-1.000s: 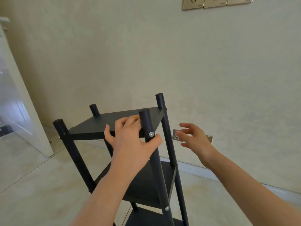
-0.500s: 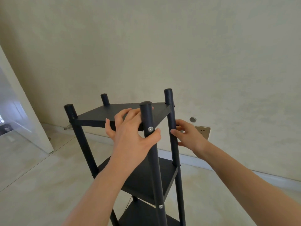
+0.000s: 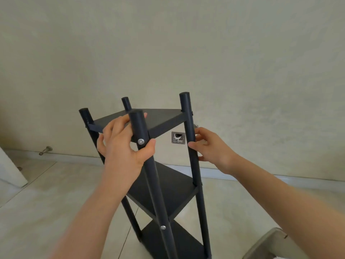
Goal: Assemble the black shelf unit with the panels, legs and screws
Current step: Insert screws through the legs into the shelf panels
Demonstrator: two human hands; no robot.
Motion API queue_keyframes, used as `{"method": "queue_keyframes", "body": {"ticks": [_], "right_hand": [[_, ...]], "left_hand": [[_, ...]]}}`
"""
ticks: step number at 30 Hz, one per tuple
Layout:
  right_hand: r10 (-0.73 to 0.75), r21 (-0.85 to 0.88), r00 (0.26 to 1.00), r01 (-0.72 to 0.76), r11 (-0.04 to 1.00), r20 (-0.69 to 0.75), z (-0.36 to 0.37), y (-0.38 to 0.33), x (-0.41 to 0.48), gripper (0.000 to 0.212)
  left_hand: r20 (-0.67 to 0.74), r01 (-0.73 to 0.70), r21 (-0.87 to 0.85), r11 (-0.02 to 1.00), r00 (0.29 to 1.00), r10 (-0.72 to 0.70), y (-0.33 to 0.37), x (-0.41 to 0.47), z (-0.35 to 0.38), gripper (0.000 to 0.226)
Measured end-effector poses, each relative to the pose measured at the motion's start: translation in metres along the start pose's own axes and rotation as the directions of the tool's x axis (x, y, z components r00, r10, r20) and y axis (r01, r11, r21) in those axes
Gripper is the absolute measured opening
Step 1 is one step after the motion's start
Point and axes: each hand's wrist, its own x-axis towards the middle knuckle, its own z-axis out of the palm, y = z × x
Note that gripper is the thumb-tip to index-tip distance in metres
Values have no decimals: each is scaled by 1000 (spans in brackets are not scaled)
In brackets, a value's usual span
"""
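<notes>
**Item:** black shelf unit (image 3: 162, 186), upright on the floor (image 3: 56, 202), before the wall (image 3: 168, 53). It has four legs. Three panels are in view, one above another, and the frame edge cuts off the foot.

**Top panel** (image 3: 160, 118): sits just below the leg tops.

**Near leg** (image 3: 155, 184): has a silver upper screw (image 3: 141, 141) at top-panel height and a lower screw (image 3: 163, 227) further down.

**My left grip** (image 3: 121, 144): closed on the near corner. My fingers lie over the top panel and my thumb hooks round the near leg, just beside the upper screw.

**My right grip** (image 3: 211, 146): closed round the right leg (image 3: 188, 116) below the top panel, thumb in front, fingers behind.

**Behind:** a recessed metal box (image 3: 178, 138) in the wall, and a door stop (image 3: 45, 150) at the skirting, left.
</notes>
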Motion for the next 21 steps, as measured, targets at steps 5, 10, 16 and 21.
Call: {"method": "queue_keyframes", "body": {"ticks": [5, 10, 16, 21], "right_hand": [[25, -7, 998, -26, 1000, -59, -28, -3, -38, 22], [65, 23, 996, -64, 998, -58, -40, -5, -86, 23], [75, 81, 994, -69, 994, -74, -31, -7, -120, 23], [66, 57, 996, -62, 996, -65, -21, -10, -126, 30]], "left_hand": [[26, -38, -100, 994, 999, 41, 8, -11, 7, 56], [21, -69, -121, 990, 997, 72, 8, -14, 8, 61], [46, -18, -219, 976, 999, 29, -7, -22, 5, 32], [173, 234, -353, 906, 968, -182, -7, -38, 1, 46]]}}
